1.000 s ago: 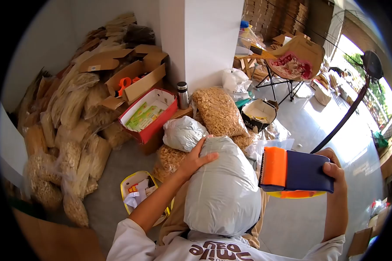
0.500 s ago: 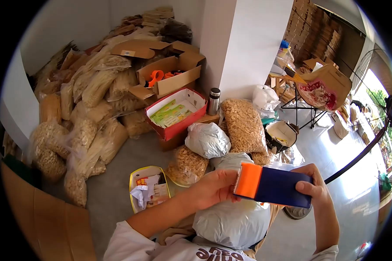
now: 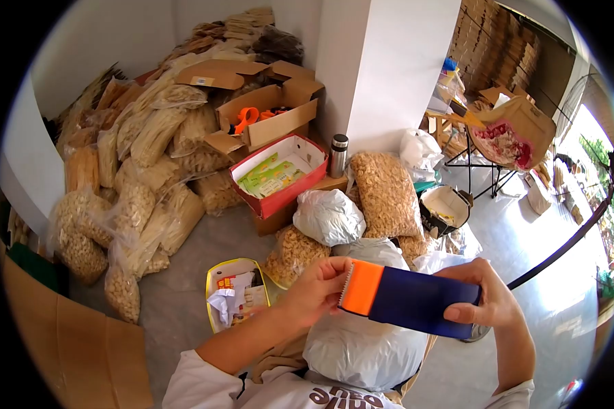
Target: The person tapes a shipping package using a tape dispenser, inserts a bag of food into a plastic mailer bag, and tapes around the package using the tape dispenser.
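Note:
A dark blue box with an orange end and a toothed edge (image 3: 419,296) is held up in front of my chest, tilted slightly down to the right. My right hand (image 3: 490,294) grips its blue end, thumb on the near face and fingers behind. At the orange end, the fingers of my left hand (image 3: 314,292) are closed against the toothed edge; some fingertips are hidden behind it. Below the box, a full silvery-white plastic bag (image 3: 365,351) rests against my lap.
Clear bags of pale shavings (image 3: 385,194) and a silvery bag (image 3: 329,217) stand ahead. Near them are a red box of green packets (image 3: 307,146), a thermos (image 3: 338,157) and a yellow-rimmed tray (image 3: 211,310). Bundles (image 3: 164,129) pile up at left; a chair (image 3: 525,123) stands right.
The box has moved a little to the left and turned to show more of its broad face. My left hand has shifted left with it, still at the toothed end.

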